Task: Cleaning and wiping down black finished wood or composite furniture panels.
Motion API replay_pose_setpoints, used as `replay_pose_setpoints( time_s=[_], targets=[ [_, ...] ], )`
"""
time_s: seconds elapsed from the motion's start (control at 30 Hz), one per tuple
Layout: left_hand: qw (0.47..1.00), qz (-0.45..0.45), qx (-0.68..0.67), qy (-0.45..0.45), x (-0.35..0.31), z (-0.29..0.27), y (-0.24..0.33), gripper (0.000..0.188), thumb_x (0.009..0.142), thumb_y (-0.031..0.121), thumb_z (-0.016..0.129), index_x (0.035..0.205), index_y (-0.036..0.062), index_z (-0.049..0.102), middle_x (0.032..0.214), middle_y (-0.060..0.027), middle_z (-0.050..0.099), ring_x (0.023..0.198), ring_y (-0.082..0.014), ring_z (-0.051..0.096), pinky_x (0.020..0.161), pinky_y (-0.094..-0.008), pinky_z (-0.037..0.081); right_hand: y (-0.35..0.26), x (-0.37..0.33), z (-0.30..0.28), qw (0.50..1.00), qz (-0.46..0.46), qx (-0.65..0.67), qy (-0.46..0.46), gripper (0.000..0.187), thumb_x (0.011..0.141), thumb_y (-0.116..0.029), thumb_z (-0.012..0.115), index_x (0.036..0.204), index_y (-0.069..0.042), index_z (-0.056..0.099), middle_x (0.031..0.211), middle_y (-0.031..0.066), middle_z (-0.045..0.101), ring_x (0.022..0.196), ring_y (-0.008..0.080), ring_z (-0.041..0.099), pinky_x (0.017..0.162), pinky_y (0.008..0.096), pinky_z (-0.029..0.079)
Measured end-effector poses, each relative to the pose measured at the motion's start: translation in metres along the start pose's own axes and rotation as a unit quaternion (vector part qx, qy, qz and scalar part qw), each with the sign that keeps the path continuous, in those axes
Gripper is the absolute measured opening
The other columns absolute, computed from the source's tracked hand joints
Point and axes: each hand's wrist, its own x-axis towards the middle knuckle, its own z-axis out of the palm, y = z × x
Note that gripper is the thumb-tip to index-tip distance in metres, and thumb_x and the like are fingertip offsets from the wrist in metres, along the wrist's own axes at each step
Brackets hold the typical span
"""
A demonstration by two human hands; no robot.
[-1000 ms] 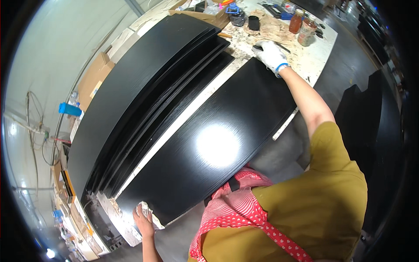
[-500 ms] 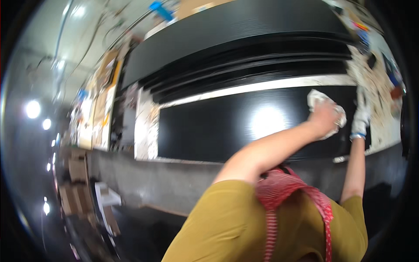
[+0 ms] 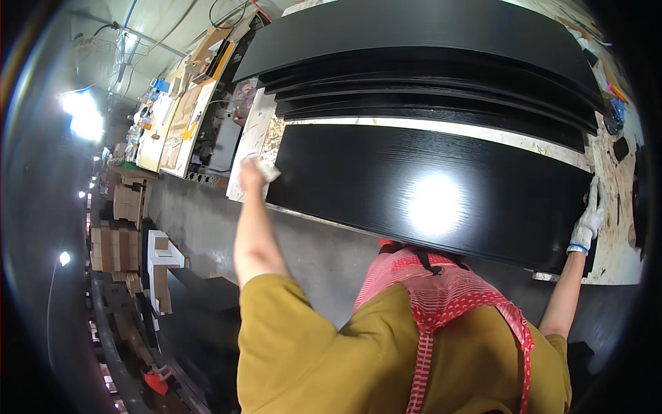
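Note:
A glossy black board (image 3: 358, 172) with fine grain lies flat on the worktable in front of me. My left hand (image 3: 252, 176), bare, is past the board's left end. Its fingers are closed on a crumpled white cloth (image 3: 271, 170), which is partly hidden and slightly blurred. At the opposite end, my right hand (image 3: 587, 222) wears a white glove. That hand rests against the board's right edge with its fingers stretched out along it.
Behind the board is a stack of black boards (image 3: 427, 34). The pale, stained worktable (image 3: 252, 134) shows around them. Further left stands a cluttered bench (image 3: 186, 124). Cardboard boxes (image 3: 114, 248) and a white frame-like piece (image 3: 162, 259) are on the floor at left.
My left hand has swept with the cloth from the board's right part to beyond its left end. My right hand stays at the right edge. The whole view has shifted.

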Motion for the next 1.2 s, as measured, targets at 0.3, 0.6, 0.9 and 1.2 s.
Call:
replay_pose_setpoints(
  time_s=[0.3,0.6,0.9,1.2],
  targets=[
    [0.933,0.336,-0.116,-0.058,-0.173,-0.013,0.158,0.029,0.087,0.027,0.058,0.106,0.0062,0.064,0.093,-0.0171,0.062,0.089,-0.0317,0.061,0.081,-0.0458,0.048,0.01,-0.005,-0.015,0.995,-0.039,-0.092,-0.008,0.047,0.098,-0.035,0.052,0.136,-0.008,0.054,0.139,0.0108,0.051,0.126,0.0194,0.05,0.101,0.0332,0.044],
    [0.975,0.191,0.055,-0.099,-0.081,0.022,0.056,0.026,0.089,0.022,0.056,0.104,0.0014,0.062,0.105,-0.0165,0.064,0.099,-0.0325,0.059,0.085,-0.0444,0.047,-0.025,-0.042,0.0,0.991,0.0,-0.127,0.038,0.039,0.102,-0.025,0.041,0.136,-0.01,0.054,0.142,0.0114,0.048,0.126,0.0213,0.05,0.098,0.0326,0.045],
    [0.901,0.376,-0.104,-0.187,-0.092,-0.042,0.171,0.029,0.084,0.023,0.068,0.099,-0.001,0.061,0.111,-0.0168,0.059,0.104,-0.0317,0.057,0.094,-0.037,0.042,-0.08,-0.048,0.03,0.976,-0.008,-0.178,0.122,0.053,0.09,-0.043,0.063,0.117,0.003,0.064,0.114,0.0194,0.066,0.11,0.029,0.061,0.099,0.0359,0.043],
    [0.664,0.632,0.119,-0.382,-0.245,0.065,0.376,0.056,0.078,0.037,0.069,0.126,0.0096,0.059,0.13,-0.0221,0.056,0.116,-0.0398,0.055,0.098,-0.0426,0.045,-0.085,-0.075,0.018,0.974,0.154,0.062,0.155,0.063,0.086,-0.048,0.069,0.123,0.002,0.058,0.11,0.0108,0.064,0.099,0.0184,0.062,0.08,0.03,0.05]
  ],
)
